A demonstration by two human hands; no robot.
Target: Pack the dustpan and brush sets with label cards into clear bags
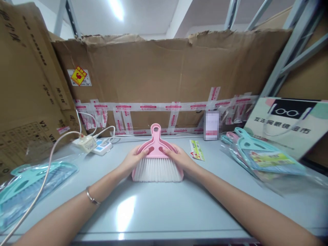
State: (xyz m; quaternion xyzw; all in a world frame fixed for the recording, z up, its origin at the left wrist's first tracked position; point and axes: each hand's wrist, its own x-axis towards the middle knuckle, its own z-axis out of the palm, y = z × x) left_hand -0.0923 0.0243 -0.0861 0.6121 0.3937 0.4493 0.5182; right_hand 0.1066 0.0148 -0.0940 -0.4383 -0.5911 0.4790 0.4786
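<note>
A small pink brush (156, 160) with white bristles lies nested in a pink dustpan in the middle of the grey table (159, 208), handle pointing away from me. My left hand (133, 159) grips its left side, thumb on top. My right hand (179, 158) grips its right side the same way. Both hands are closed round the pink set. The bristles face me.
Bagged teal and pink dustpan sets (256, 155) lie at the right, another teal set (23, 191) at the left. A paper label (196, 149) lies beside my right hand. A power strip (94, 143) with white cables sits back left. Cardboard (164, 78) walls the back.
</note>
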